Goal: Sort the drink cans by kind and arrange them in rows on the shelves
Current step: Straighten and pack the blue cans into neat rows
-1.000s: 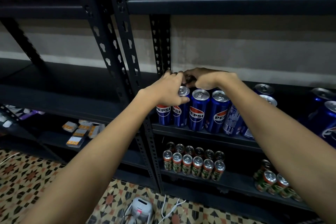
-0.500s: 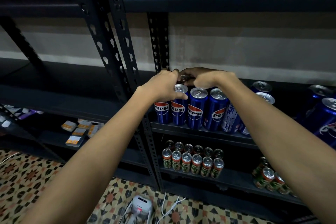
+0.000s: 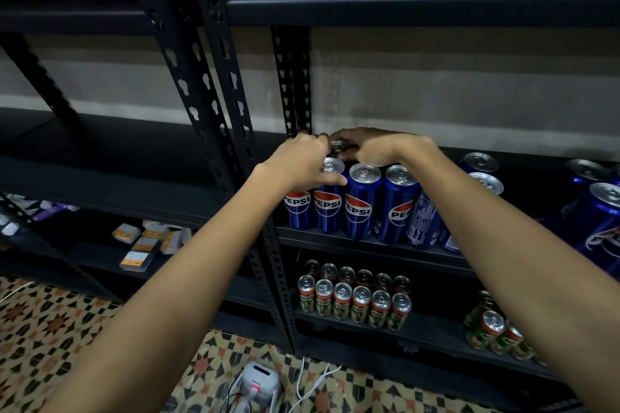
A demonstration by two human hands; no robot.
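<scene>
I see blue Pepsi cans (image 3: 360,203) with shiny silver tops, standing in a row at the shelf (image 3: 369,246) front. My left hand (image 3: 302,163) curls round the end cans' tops. My right hand (image 3: 369,147) curls over a back can (image 3: 336,145)

Blue Pepsi cans (image 3: 361,201) stand upright in a row along the front edge of the middle shelf (image 3: 369,245), touching side by side, logos facing out. More blue cans (image 3: 600,211) stand loosely further right. On the lower shelf (image 3: 432,329), green-and-red cans (image 3: 352,305) form two neat rows; others (image 3: 493,335) cluster right.
</scene>
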